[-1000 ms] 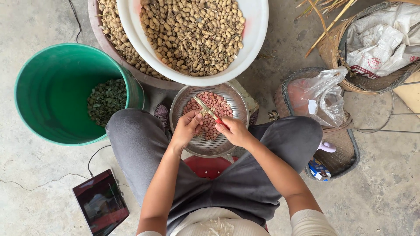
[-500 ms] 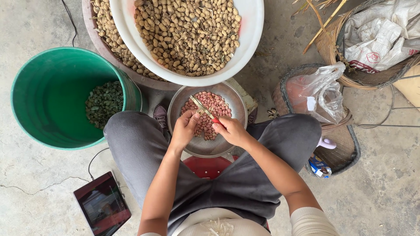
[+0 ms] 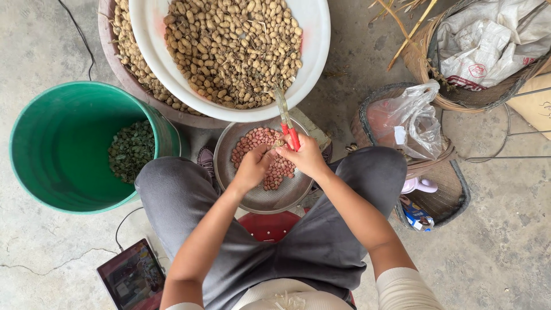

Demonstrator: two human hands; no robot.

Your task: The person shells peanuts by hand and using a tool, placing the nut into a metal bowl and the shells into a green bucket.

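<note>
My right hand (image 3: 304,158) grips a red-handled pair of scissors (image 3: 285,117) that points up toward the white basin (image 3: 318,40) full of unshelled peanuts (image 3: 235,46). My left hand (image 3: 252,169) pinches a peanut pod against the right hand's fingers, above a metal colander (image 3: 252,198) holding pink shelled peanuts (image 3: 261,143). Both hands meet over the colander, which rests between my knees.
A green bucket (image 3: 51,143) with dark shells inside stands at the left. A brown basin (image 3: 123,63) of peanuts sits under the white one. At the right are woven baskets (image 3: 447,189), a plastic bag (image 3: 407,120) and white sacks (image 3: 488,40). A tablet (image 3: 129,281) lies lower left.
The scissors have swung from lying slanted over the colander to pointing up at the white basin. Both hands have shifted slightly right and closer together.
</note>
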